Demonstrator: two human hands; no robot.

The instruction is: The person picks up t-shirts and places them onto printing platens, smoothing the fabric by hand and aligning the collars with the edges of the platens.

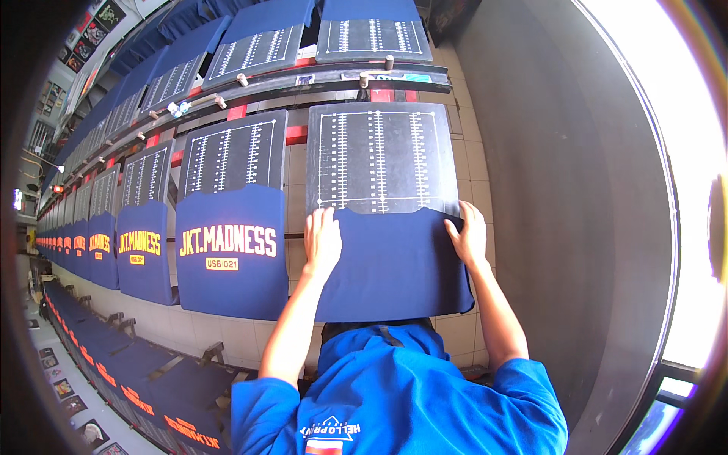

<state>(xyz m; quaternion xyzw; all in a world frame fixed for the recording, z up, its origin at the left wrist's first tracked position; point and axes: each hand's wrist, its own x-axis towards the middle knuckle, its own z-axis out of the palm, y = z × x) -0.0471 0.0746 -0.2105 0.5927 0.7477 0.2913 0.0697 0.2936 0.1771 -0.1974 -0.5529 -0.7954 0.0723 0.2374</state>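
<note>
A plain navy T-shirt [390,262] is spread over the near half of a dark printing board [394,163] marked with white ruled lines. Its neckline runs across the board, and its lower edge reaches close to my body. My left hand [323,241] lies at the shirt's left shoulder, fingers stretched out and pointing away from me. At the right shoulder, my right hand [469,235] rests along the board's edge with its thumb apart from its fingers, over the fabric. Both hands touch the cloth, and neither is visibly closed around it.
To the left, a board [231,152] carries a navy shirt [231,280] with orange-white lettering. Several more printed shirts follow in that row. Beyond a dark metal rail [303,92] with pegs stands another row of boards. A grey wall [561,152] rises at right; printed shirts also line the lower left.
</note>
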